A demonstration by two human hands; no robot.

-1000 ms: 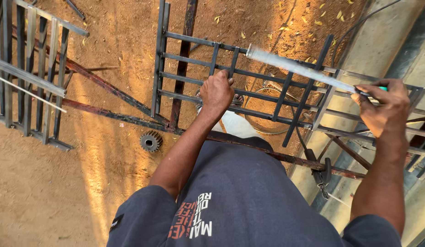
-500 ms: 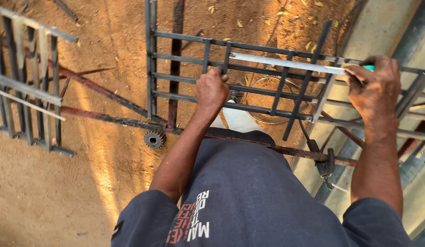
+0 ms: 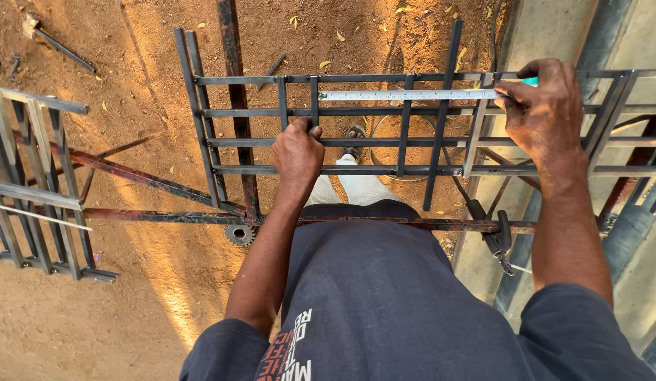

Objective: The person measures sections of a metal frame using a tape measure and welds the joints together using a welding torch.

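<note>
Right hand [image 3: 546,113] grip pinches one end of a steel ruler [image 3: 405,94], laid flat along the metal grille [image 3: 236,113] top bars. Left hand [image 3: 297,152] grip curled around a grille bar at the ruler's other end. Dirt ground [image 3: 130,42] below, second grille [image 3: 31,183] at left.

A dark steel grille frame [image 3: 384,141] of welded bars lies level above sandy ground [image 3: 130,310], resting on a rusty stand bar [image 3: 201,215]. The left hand [image 3: 297,152] grips one of the frame's horizontal bars near an upright, pinning the free end of a tape measure blade [image 3: 405,94]. The right hand [image 3: 546,113] holds the tape's green case [image 3: 529,82] toward the frame's right side, so the blade runs straight along the second bar from the far edge. A second grille [image 3: 31,183] lies near the left edge. A small gear [image 3: 239,234] sits under the stand bar.
</note>
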